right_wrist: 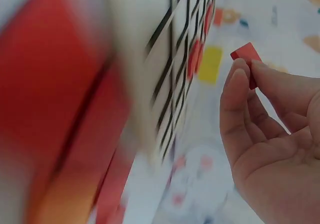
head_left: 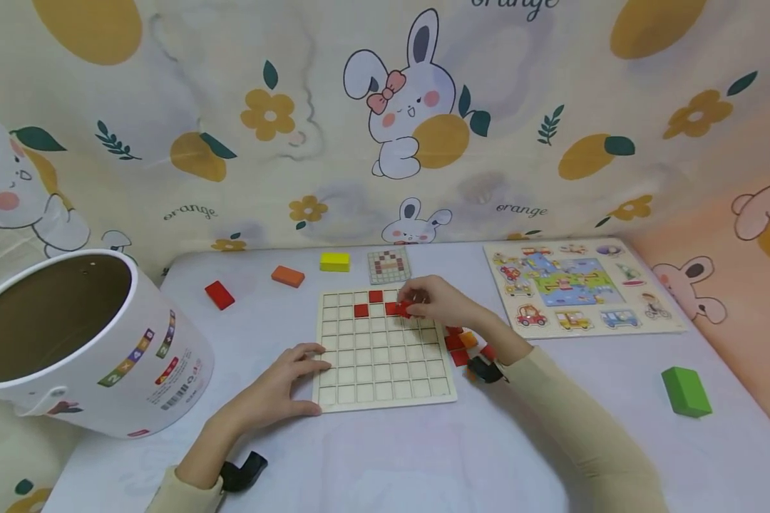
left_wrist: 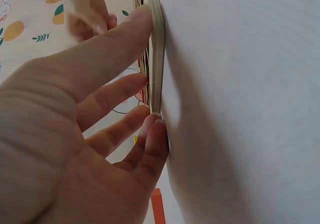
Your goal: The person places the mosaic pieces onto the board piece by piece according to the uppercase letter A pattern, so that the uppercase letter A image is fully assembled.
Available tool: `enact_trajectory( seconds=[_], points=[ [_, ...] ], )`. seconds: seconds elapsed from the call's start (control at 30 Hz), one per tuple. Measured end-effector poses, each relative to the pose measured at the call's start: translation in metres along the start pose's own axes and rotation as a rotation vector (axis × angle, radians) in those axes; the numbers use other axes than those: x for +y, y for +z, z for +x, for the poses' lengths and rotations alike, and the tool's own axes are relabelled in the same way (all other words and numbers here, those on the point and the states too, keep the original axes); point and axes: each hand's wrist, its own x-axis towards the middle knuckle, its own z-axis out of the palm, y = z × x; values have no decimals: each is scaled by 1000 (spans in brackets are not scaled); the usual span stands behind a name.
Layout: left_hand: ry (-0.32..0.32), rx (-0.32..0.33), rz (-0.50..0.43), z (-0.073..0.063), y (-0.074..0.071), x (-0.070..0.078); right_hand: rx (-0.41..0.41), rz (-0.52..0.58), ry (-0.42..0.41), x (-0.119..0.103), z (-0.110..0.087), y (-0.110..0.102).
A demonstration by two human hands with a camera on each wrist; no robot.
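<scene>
A square wooden grid board (head_left: 385,356) lies on the white table, with red square tiles (head_left: 361,311) in several cells of its far rows. Over those rows my right hand (head_left: 439,303) pinches a red square tile (right_wrist: 246,52) between thumb and fingertips. My left hand (head_left: 282,385) rests at the board's left edge, thumb and fingers spread along it, the fingertips touching the rim (left_wrist: 157,58). Beside the board's right edge is a pile of red and orange tiles (head_left: 458,349), partly hidden by the right forearm. A small pattern card (head_left: 388,266) lies behind the board.
A white bucket (head_left: 167,363) stands at the left. Red (head_left: 220,295), orange (head_left: 288,276) and yellow (head_left: 335,262) blocks lie behind the board. To the right are a vehicle picture puzzle (head_left: 580,288) and a green block (head_left: 686,392). A printed cloth (head_left: 520,92) hangs behind the table.
</scene>
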Motion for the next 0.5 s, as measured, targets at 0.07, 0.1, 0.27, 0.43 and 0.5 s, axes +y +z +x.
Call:
enact_trajectory(
  seconds=[0.07, 0.1, 0.27, 0.43, 0.5],
  points=[
    [2, -2, -1, 0, 0, 0, -34, 14, -21, -7, 17, 13],
    [5, -3, -1, 0, 0, 0, -49, 14, -27, -11, 25, 19],
    [23, -7, 6, -1, 0, -3, -105, 9, -51, -23, 59, 49],
    [19, -5, -1, -1, -1, -1, -136, -23, -36, -31, 74, 67],
    [23, -6, -4, 0, -1, 0, -127, -43, -19, -34, 76, 69]
  ],
)
